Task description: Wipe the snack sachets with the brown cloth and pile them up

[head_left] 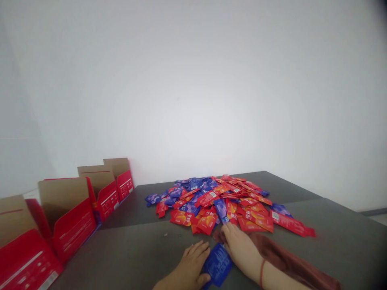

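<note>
A blue sachet [218,264] lies flat on the dark grey table [332,233], just in front of the heap of red and blue sachets [223,201]. The left hand [190,268] rests on the table at the sachet's left edge, fingers stretched forward and loosely together, thumb tip touching the packet's lower corner; it pins rather than grasps. The right hand [240,247] lies across the sachet's right edge, palm down, fingers reaching into the near rim of the heap and touching a blue packet there; whether anything is pinched under them cannot be told. A thin red band [261,274] circles the right wrist, and a brown-red cloth [290,262] lies on the table just beyond the forearm, to the right of the heap's near edge. Well to the left of the heap, a row of open red cardboard display boxes [72,213] stands along the table's left side, brown flaps upright. A plain white wall [193,80] rises behind the heap.
</note>
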`<state>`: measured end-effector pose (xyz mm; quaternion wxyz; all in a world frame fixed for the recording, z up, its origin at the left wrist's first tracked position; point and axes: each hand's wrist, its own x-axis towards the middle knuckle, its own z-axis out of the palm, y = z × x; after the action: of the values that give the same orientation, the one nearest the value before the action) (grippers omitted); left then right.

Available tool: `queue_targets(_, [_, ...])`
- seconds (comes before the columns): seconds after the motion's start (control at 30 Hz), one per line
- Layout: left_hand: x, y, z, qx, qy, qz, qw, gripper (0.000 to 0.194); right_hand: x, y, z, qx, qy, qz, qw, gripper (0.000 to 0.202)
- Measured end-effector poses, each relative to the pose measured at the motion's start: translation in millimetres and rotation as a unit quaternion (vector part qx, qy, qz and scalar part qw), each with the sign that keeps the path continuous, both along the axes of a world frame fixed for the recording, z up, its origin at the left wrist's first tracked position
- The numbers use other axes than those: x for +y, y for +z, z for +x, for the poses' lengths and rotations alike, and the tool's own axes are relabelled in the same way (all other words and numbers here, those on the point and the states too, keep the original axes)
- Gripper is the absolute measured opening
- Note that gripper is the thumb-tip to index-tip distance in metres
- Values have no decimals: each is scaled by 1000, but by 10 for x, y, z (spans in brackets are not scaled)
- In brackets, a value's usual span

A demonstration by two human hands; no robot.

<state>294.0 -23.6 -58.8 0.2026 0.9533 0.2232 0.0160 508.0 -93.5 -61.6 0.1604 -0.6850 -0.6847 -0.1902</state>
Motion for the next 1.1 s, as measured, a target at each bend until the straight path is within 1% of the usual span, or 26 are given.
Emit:
queue_targets(0.07, [37,-47,-6,-2,-4,7,1000,68,-19,-176,-102,-21,13,13,1000,20])
queue_targets(0.13, [65,-84,-4,-12,-7,18,1000,67,-101,-350,-164,-47,40,58,996,17])
queue_targets(0.2, [69,-90,4,-19,-3,31,999,65,-198,-488,-185,-73,90,109,987,31])
queue_targets(0.23, [61,-79,11,-19,2,37,999,63,-240,-543,-188,-85,119,129,981,35])
queue_targets(0.27, [47,-62,18,-17,12,42,999,61,-272,-591,-190,-97,147,143,974,33])
queue_targets(0.3, [30,-39,26,-13,22,45,999,58,-294,-630,-193,-109,169,152,968,28])
queue_targets(0.37, [-7,11,41,-6,39,49,998,55,-307,-678,-197,-121,188,162,961,19])
queue_targets(0.4, [-24,36,47,-4,45,49,998,55,-302,-680,-198,-121,187,164,961,18])
queue_targets(0.47, [-53,77,57,0,50,44,998,56,-270,-633,-196,-111,162,150,969,19])
queue_targets(0.57, [-83,107,66,-1,54,37,998,58,-179,-482,-227,-94,90,94,987,21])
queue_targets(0.63, [-90,98,67,-6,55,38,998,58,-107,-406,-300,-95,64,65,991,21])
queue_targets(0.7, [-85,64,62,-13,52,44,998,59,-60,-387,-402,-108,81,65,989,19])
queue_targets(0.77, [-71,19,52,-20,43,54,997,58,-66,-403,-481,-127,124,79,981,16])
queue_targets(0.83, [-56,-20,41,-23,33,63,997,58,-133,-409,-487,-133,173,95,971,14])
queue_targets(0.9, [-48,-37,32,-22,29,69,997,58,-243,-382,-402,-125,216,104,963,16])
queue_targets(0.97, [-52,-30,29,-21,29,71,997,58,-361,-339,-248,-112,242,111,957,16])
queue_targets(1.03, [-63,-8,31,-25,28,70,997,57,-449,-308,-67,-103,237,121,959,15])
queue_targets(1.1, [-78,14,36,-26,31,66,997,56,-486,-301,91,-91,211,134,964,14])
